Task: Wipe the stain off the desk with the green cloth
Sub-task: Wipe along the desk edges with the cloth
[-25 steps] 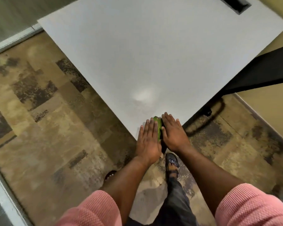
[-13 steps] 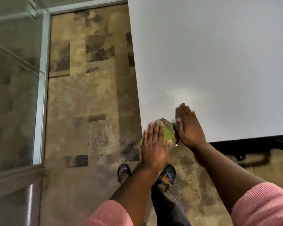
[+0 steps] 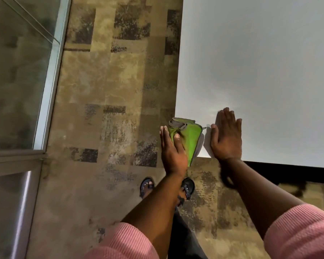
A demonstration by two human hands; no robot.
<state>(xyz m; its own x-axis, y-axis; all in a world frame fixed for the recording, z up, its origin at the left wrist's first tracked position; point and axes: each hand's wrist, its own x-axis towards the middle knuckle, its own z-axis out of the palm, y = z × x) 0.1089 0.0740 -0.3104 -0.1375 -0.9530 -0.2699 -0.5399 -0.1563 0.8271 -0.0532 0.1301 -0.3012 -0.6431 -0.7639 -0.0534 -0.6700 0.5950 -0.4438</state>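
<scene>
The green cloth (image 3: 190, 139), folded with a grey edge, sits at the near left corner of the white desk (image 3: 260, 62) and hangs past the desk's edge. My left hand (image 3: 173, 150) holds the cloth from the left, thumb pressed on it and fingers straight. My right hand (image 3: 225, 136) lies flat on the desk just right of the cloth, fingers together, holding nothing. A faint pale smear (image 3: 211, 112) shows on the desk just beyond the cloth.
Patterned brown carpet (image 3: 105, 90) covers the floor left of the desk. A glass partition with a metal frame (image 3: 45, 101) stands at the far left. My sandalled feet (image 3: 147, 186) are below the desk corner. A dark chair part (image 3: 269, 171) sits under the desk's near edge.
My view has swung left, so the desk now fills the right. The cloth has slid left to the desk corner with my left hand, and more of it shows between my hands.
</scene>
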